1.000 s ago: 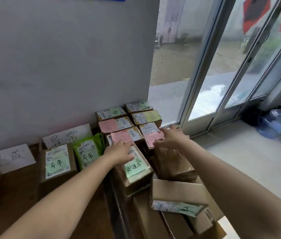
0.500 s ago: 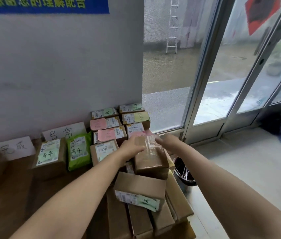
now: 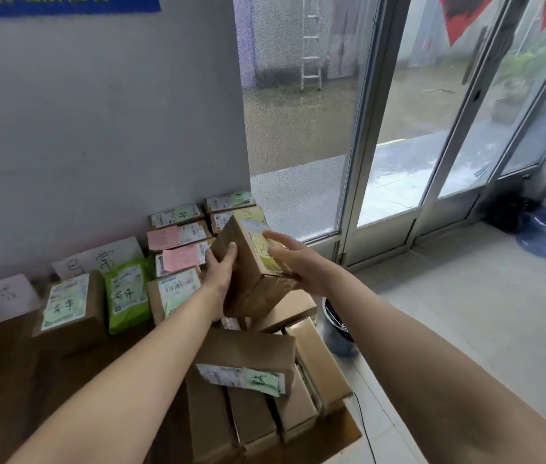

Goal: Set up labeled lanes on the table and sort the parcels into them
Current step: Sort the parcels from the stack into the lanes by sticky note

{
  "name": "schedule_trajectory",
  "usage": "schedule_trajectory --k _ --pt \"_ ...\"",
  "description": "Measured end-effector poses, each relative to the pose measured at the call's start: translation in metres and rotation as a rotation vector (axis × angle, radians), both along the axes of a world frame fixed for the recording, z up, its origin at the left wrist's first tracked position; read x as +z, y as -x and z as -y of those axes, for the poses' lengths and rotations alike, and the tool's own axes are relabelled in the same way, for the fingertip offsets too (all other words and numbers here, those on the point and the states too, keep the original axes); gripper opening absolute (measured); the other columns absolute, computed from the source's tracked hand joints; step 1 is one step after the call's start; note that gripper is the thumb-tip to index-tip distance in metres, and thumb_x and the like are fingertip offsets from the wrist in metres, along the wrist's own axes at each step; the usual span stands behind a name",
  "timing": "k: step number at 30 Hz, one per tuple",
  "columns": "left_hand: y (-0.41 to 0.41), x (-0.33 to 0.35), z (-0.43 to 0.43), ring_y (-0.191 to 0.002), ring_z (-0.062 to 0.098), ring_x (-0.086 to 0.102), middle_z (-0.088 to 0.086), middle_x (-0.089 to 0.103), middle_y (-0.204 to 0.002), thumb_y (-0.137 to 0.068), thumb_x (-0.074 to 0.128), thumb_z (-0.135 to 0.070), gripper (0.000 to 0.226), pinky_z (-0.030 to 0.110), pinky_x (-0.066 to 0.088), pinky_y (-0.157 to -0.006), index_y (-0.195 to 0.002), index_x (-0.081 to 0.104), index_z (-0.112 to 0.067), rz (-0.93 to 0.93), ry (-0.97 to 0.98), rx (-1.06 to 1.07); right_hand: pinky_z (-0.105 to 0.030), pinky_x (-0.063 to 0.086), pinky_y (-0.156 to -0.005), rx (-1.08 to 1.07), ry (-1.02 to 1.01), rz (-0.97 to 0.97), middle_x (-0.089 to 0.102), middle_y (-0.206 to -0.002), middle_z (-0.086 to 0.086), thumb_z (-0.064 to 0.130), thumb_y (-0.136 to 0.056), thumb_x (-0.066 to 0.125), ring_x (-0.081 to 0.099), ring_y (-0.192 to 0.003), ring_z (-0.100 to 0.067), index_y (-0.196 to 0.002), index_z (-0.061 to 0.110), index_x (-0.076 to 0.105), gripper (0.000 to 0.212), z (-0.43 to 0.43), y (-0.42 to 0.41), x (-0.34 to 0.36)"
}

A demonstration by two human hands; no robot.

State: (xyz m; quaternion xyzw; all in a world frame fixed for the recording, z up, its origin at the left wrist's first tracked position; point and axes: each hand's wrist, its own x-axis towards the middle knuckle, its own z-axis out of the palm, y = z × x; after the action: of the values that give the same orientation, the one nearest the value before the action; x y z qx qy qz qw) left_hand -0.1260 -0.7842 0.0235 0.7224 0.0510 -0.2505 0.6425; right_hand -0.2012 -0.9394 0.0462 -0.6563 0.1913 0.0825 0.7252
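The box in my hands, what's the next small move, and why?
Probably carry the box forward to the yellow-noted parcel by the window: left hand and right hand hold it lifted and tilted, and its note looks yellowish too.

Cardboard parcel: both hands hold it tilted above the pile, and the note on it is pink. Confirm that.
Not quite. In the head view the note on the cardboard parcel is pale yellow-green, not pink. The rest stands: left hand and right hand hold it tilted above the pile.
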Motion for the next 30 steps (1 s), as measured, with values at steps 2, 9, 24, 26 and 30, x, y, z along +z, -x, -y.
schedule_trajectory --k 2,9,24,26,30 --pt "-0.004 0.001 0.002 -0.142 0.035 0.021 0.002 0.008 -0.157 -0.088 0.042 -0.066 0.07 0.059 0.027 -0.11 -0.148 0.012 -0.045 0.098 -0.089 -0.009 -0.035 0.055 -0.064 -0.052 -0.046 0.072 0.056 -0.114 -0.01 0.01 -0.096 0.057 0.063 -0.086 -0.024 -0.146 0.032 0.03 0.061 -0.001 -0.002 0.002" --pt "-0.005 0.008 0.012 -0.117 0.031 0.055 0.005 0.056 -0.133 -0.068 0.049 -0.083 0.09 0.048 0.046 -0.096 -0.142 0.036 -0.032 -0.074 0.066 -0.239 -0.028 0.055 -0.07 -0.109 0.08 0.102 0.065 -0.102 -0.004 -0.004 -0.098 0.042 0.064 -0.087 -0.015 -0.134 0.007 0.05 0.038 0.008 0.002 0.008" --pt "-0.018 0.013 -0.018 -0.126 0.023 0.045 0.007 0.049 -0.138 -0.1 0.041 -0.014 0.037 0.031 0.036 -0.101 -0.136 0.048 -0.008 0.352 -0.378 -0.349 -0.048 0.048 -0.093 -0.087 1.132 -0.063 0.04 -0.139 -0.008 0.042 -0.092 0.052 0.052 -0.117 -0.034 -0.136 0.025 0.043 0.048 -0.017 -0.027 0.007" --pt "-0.033 0.009 -0.038 -0.123 0.026 0.047 0.011 0.051 -0.135 -0.098 0.04 -0.01 0.035 0.03 0.038 -0.096 -0.131 0.052 -0.007 0.377 -0.435 -0.281 -0.053 0.044 -0.096 -0.047 1.176 -0.144 0.03 -0.146 -0.008 0.059 -0.084 0.057 0.046 -0.125 -0.037 -0.139 0.028 0.038 0.066 -0.026 -0.034 0.009" --pt "-0.058 -0.004 -0.072 -0.116 0.031 0.052 0.015 0.055 -0.129 -0.096 0.041 -0.006 0.034 0.032 0.043 -0.095 -0.127 0.054 -0.004 0.342 -0.494 -0.153 -0.057 0.038 -0.101 -0.002 1.241 -0.235 -0.004 -0.161 -0.005 0.069 -0.073 0.065 0.029 -0.139 -0.041 -0.149 0.029 0.022 0.096 -0.038 -0.042 0.01"
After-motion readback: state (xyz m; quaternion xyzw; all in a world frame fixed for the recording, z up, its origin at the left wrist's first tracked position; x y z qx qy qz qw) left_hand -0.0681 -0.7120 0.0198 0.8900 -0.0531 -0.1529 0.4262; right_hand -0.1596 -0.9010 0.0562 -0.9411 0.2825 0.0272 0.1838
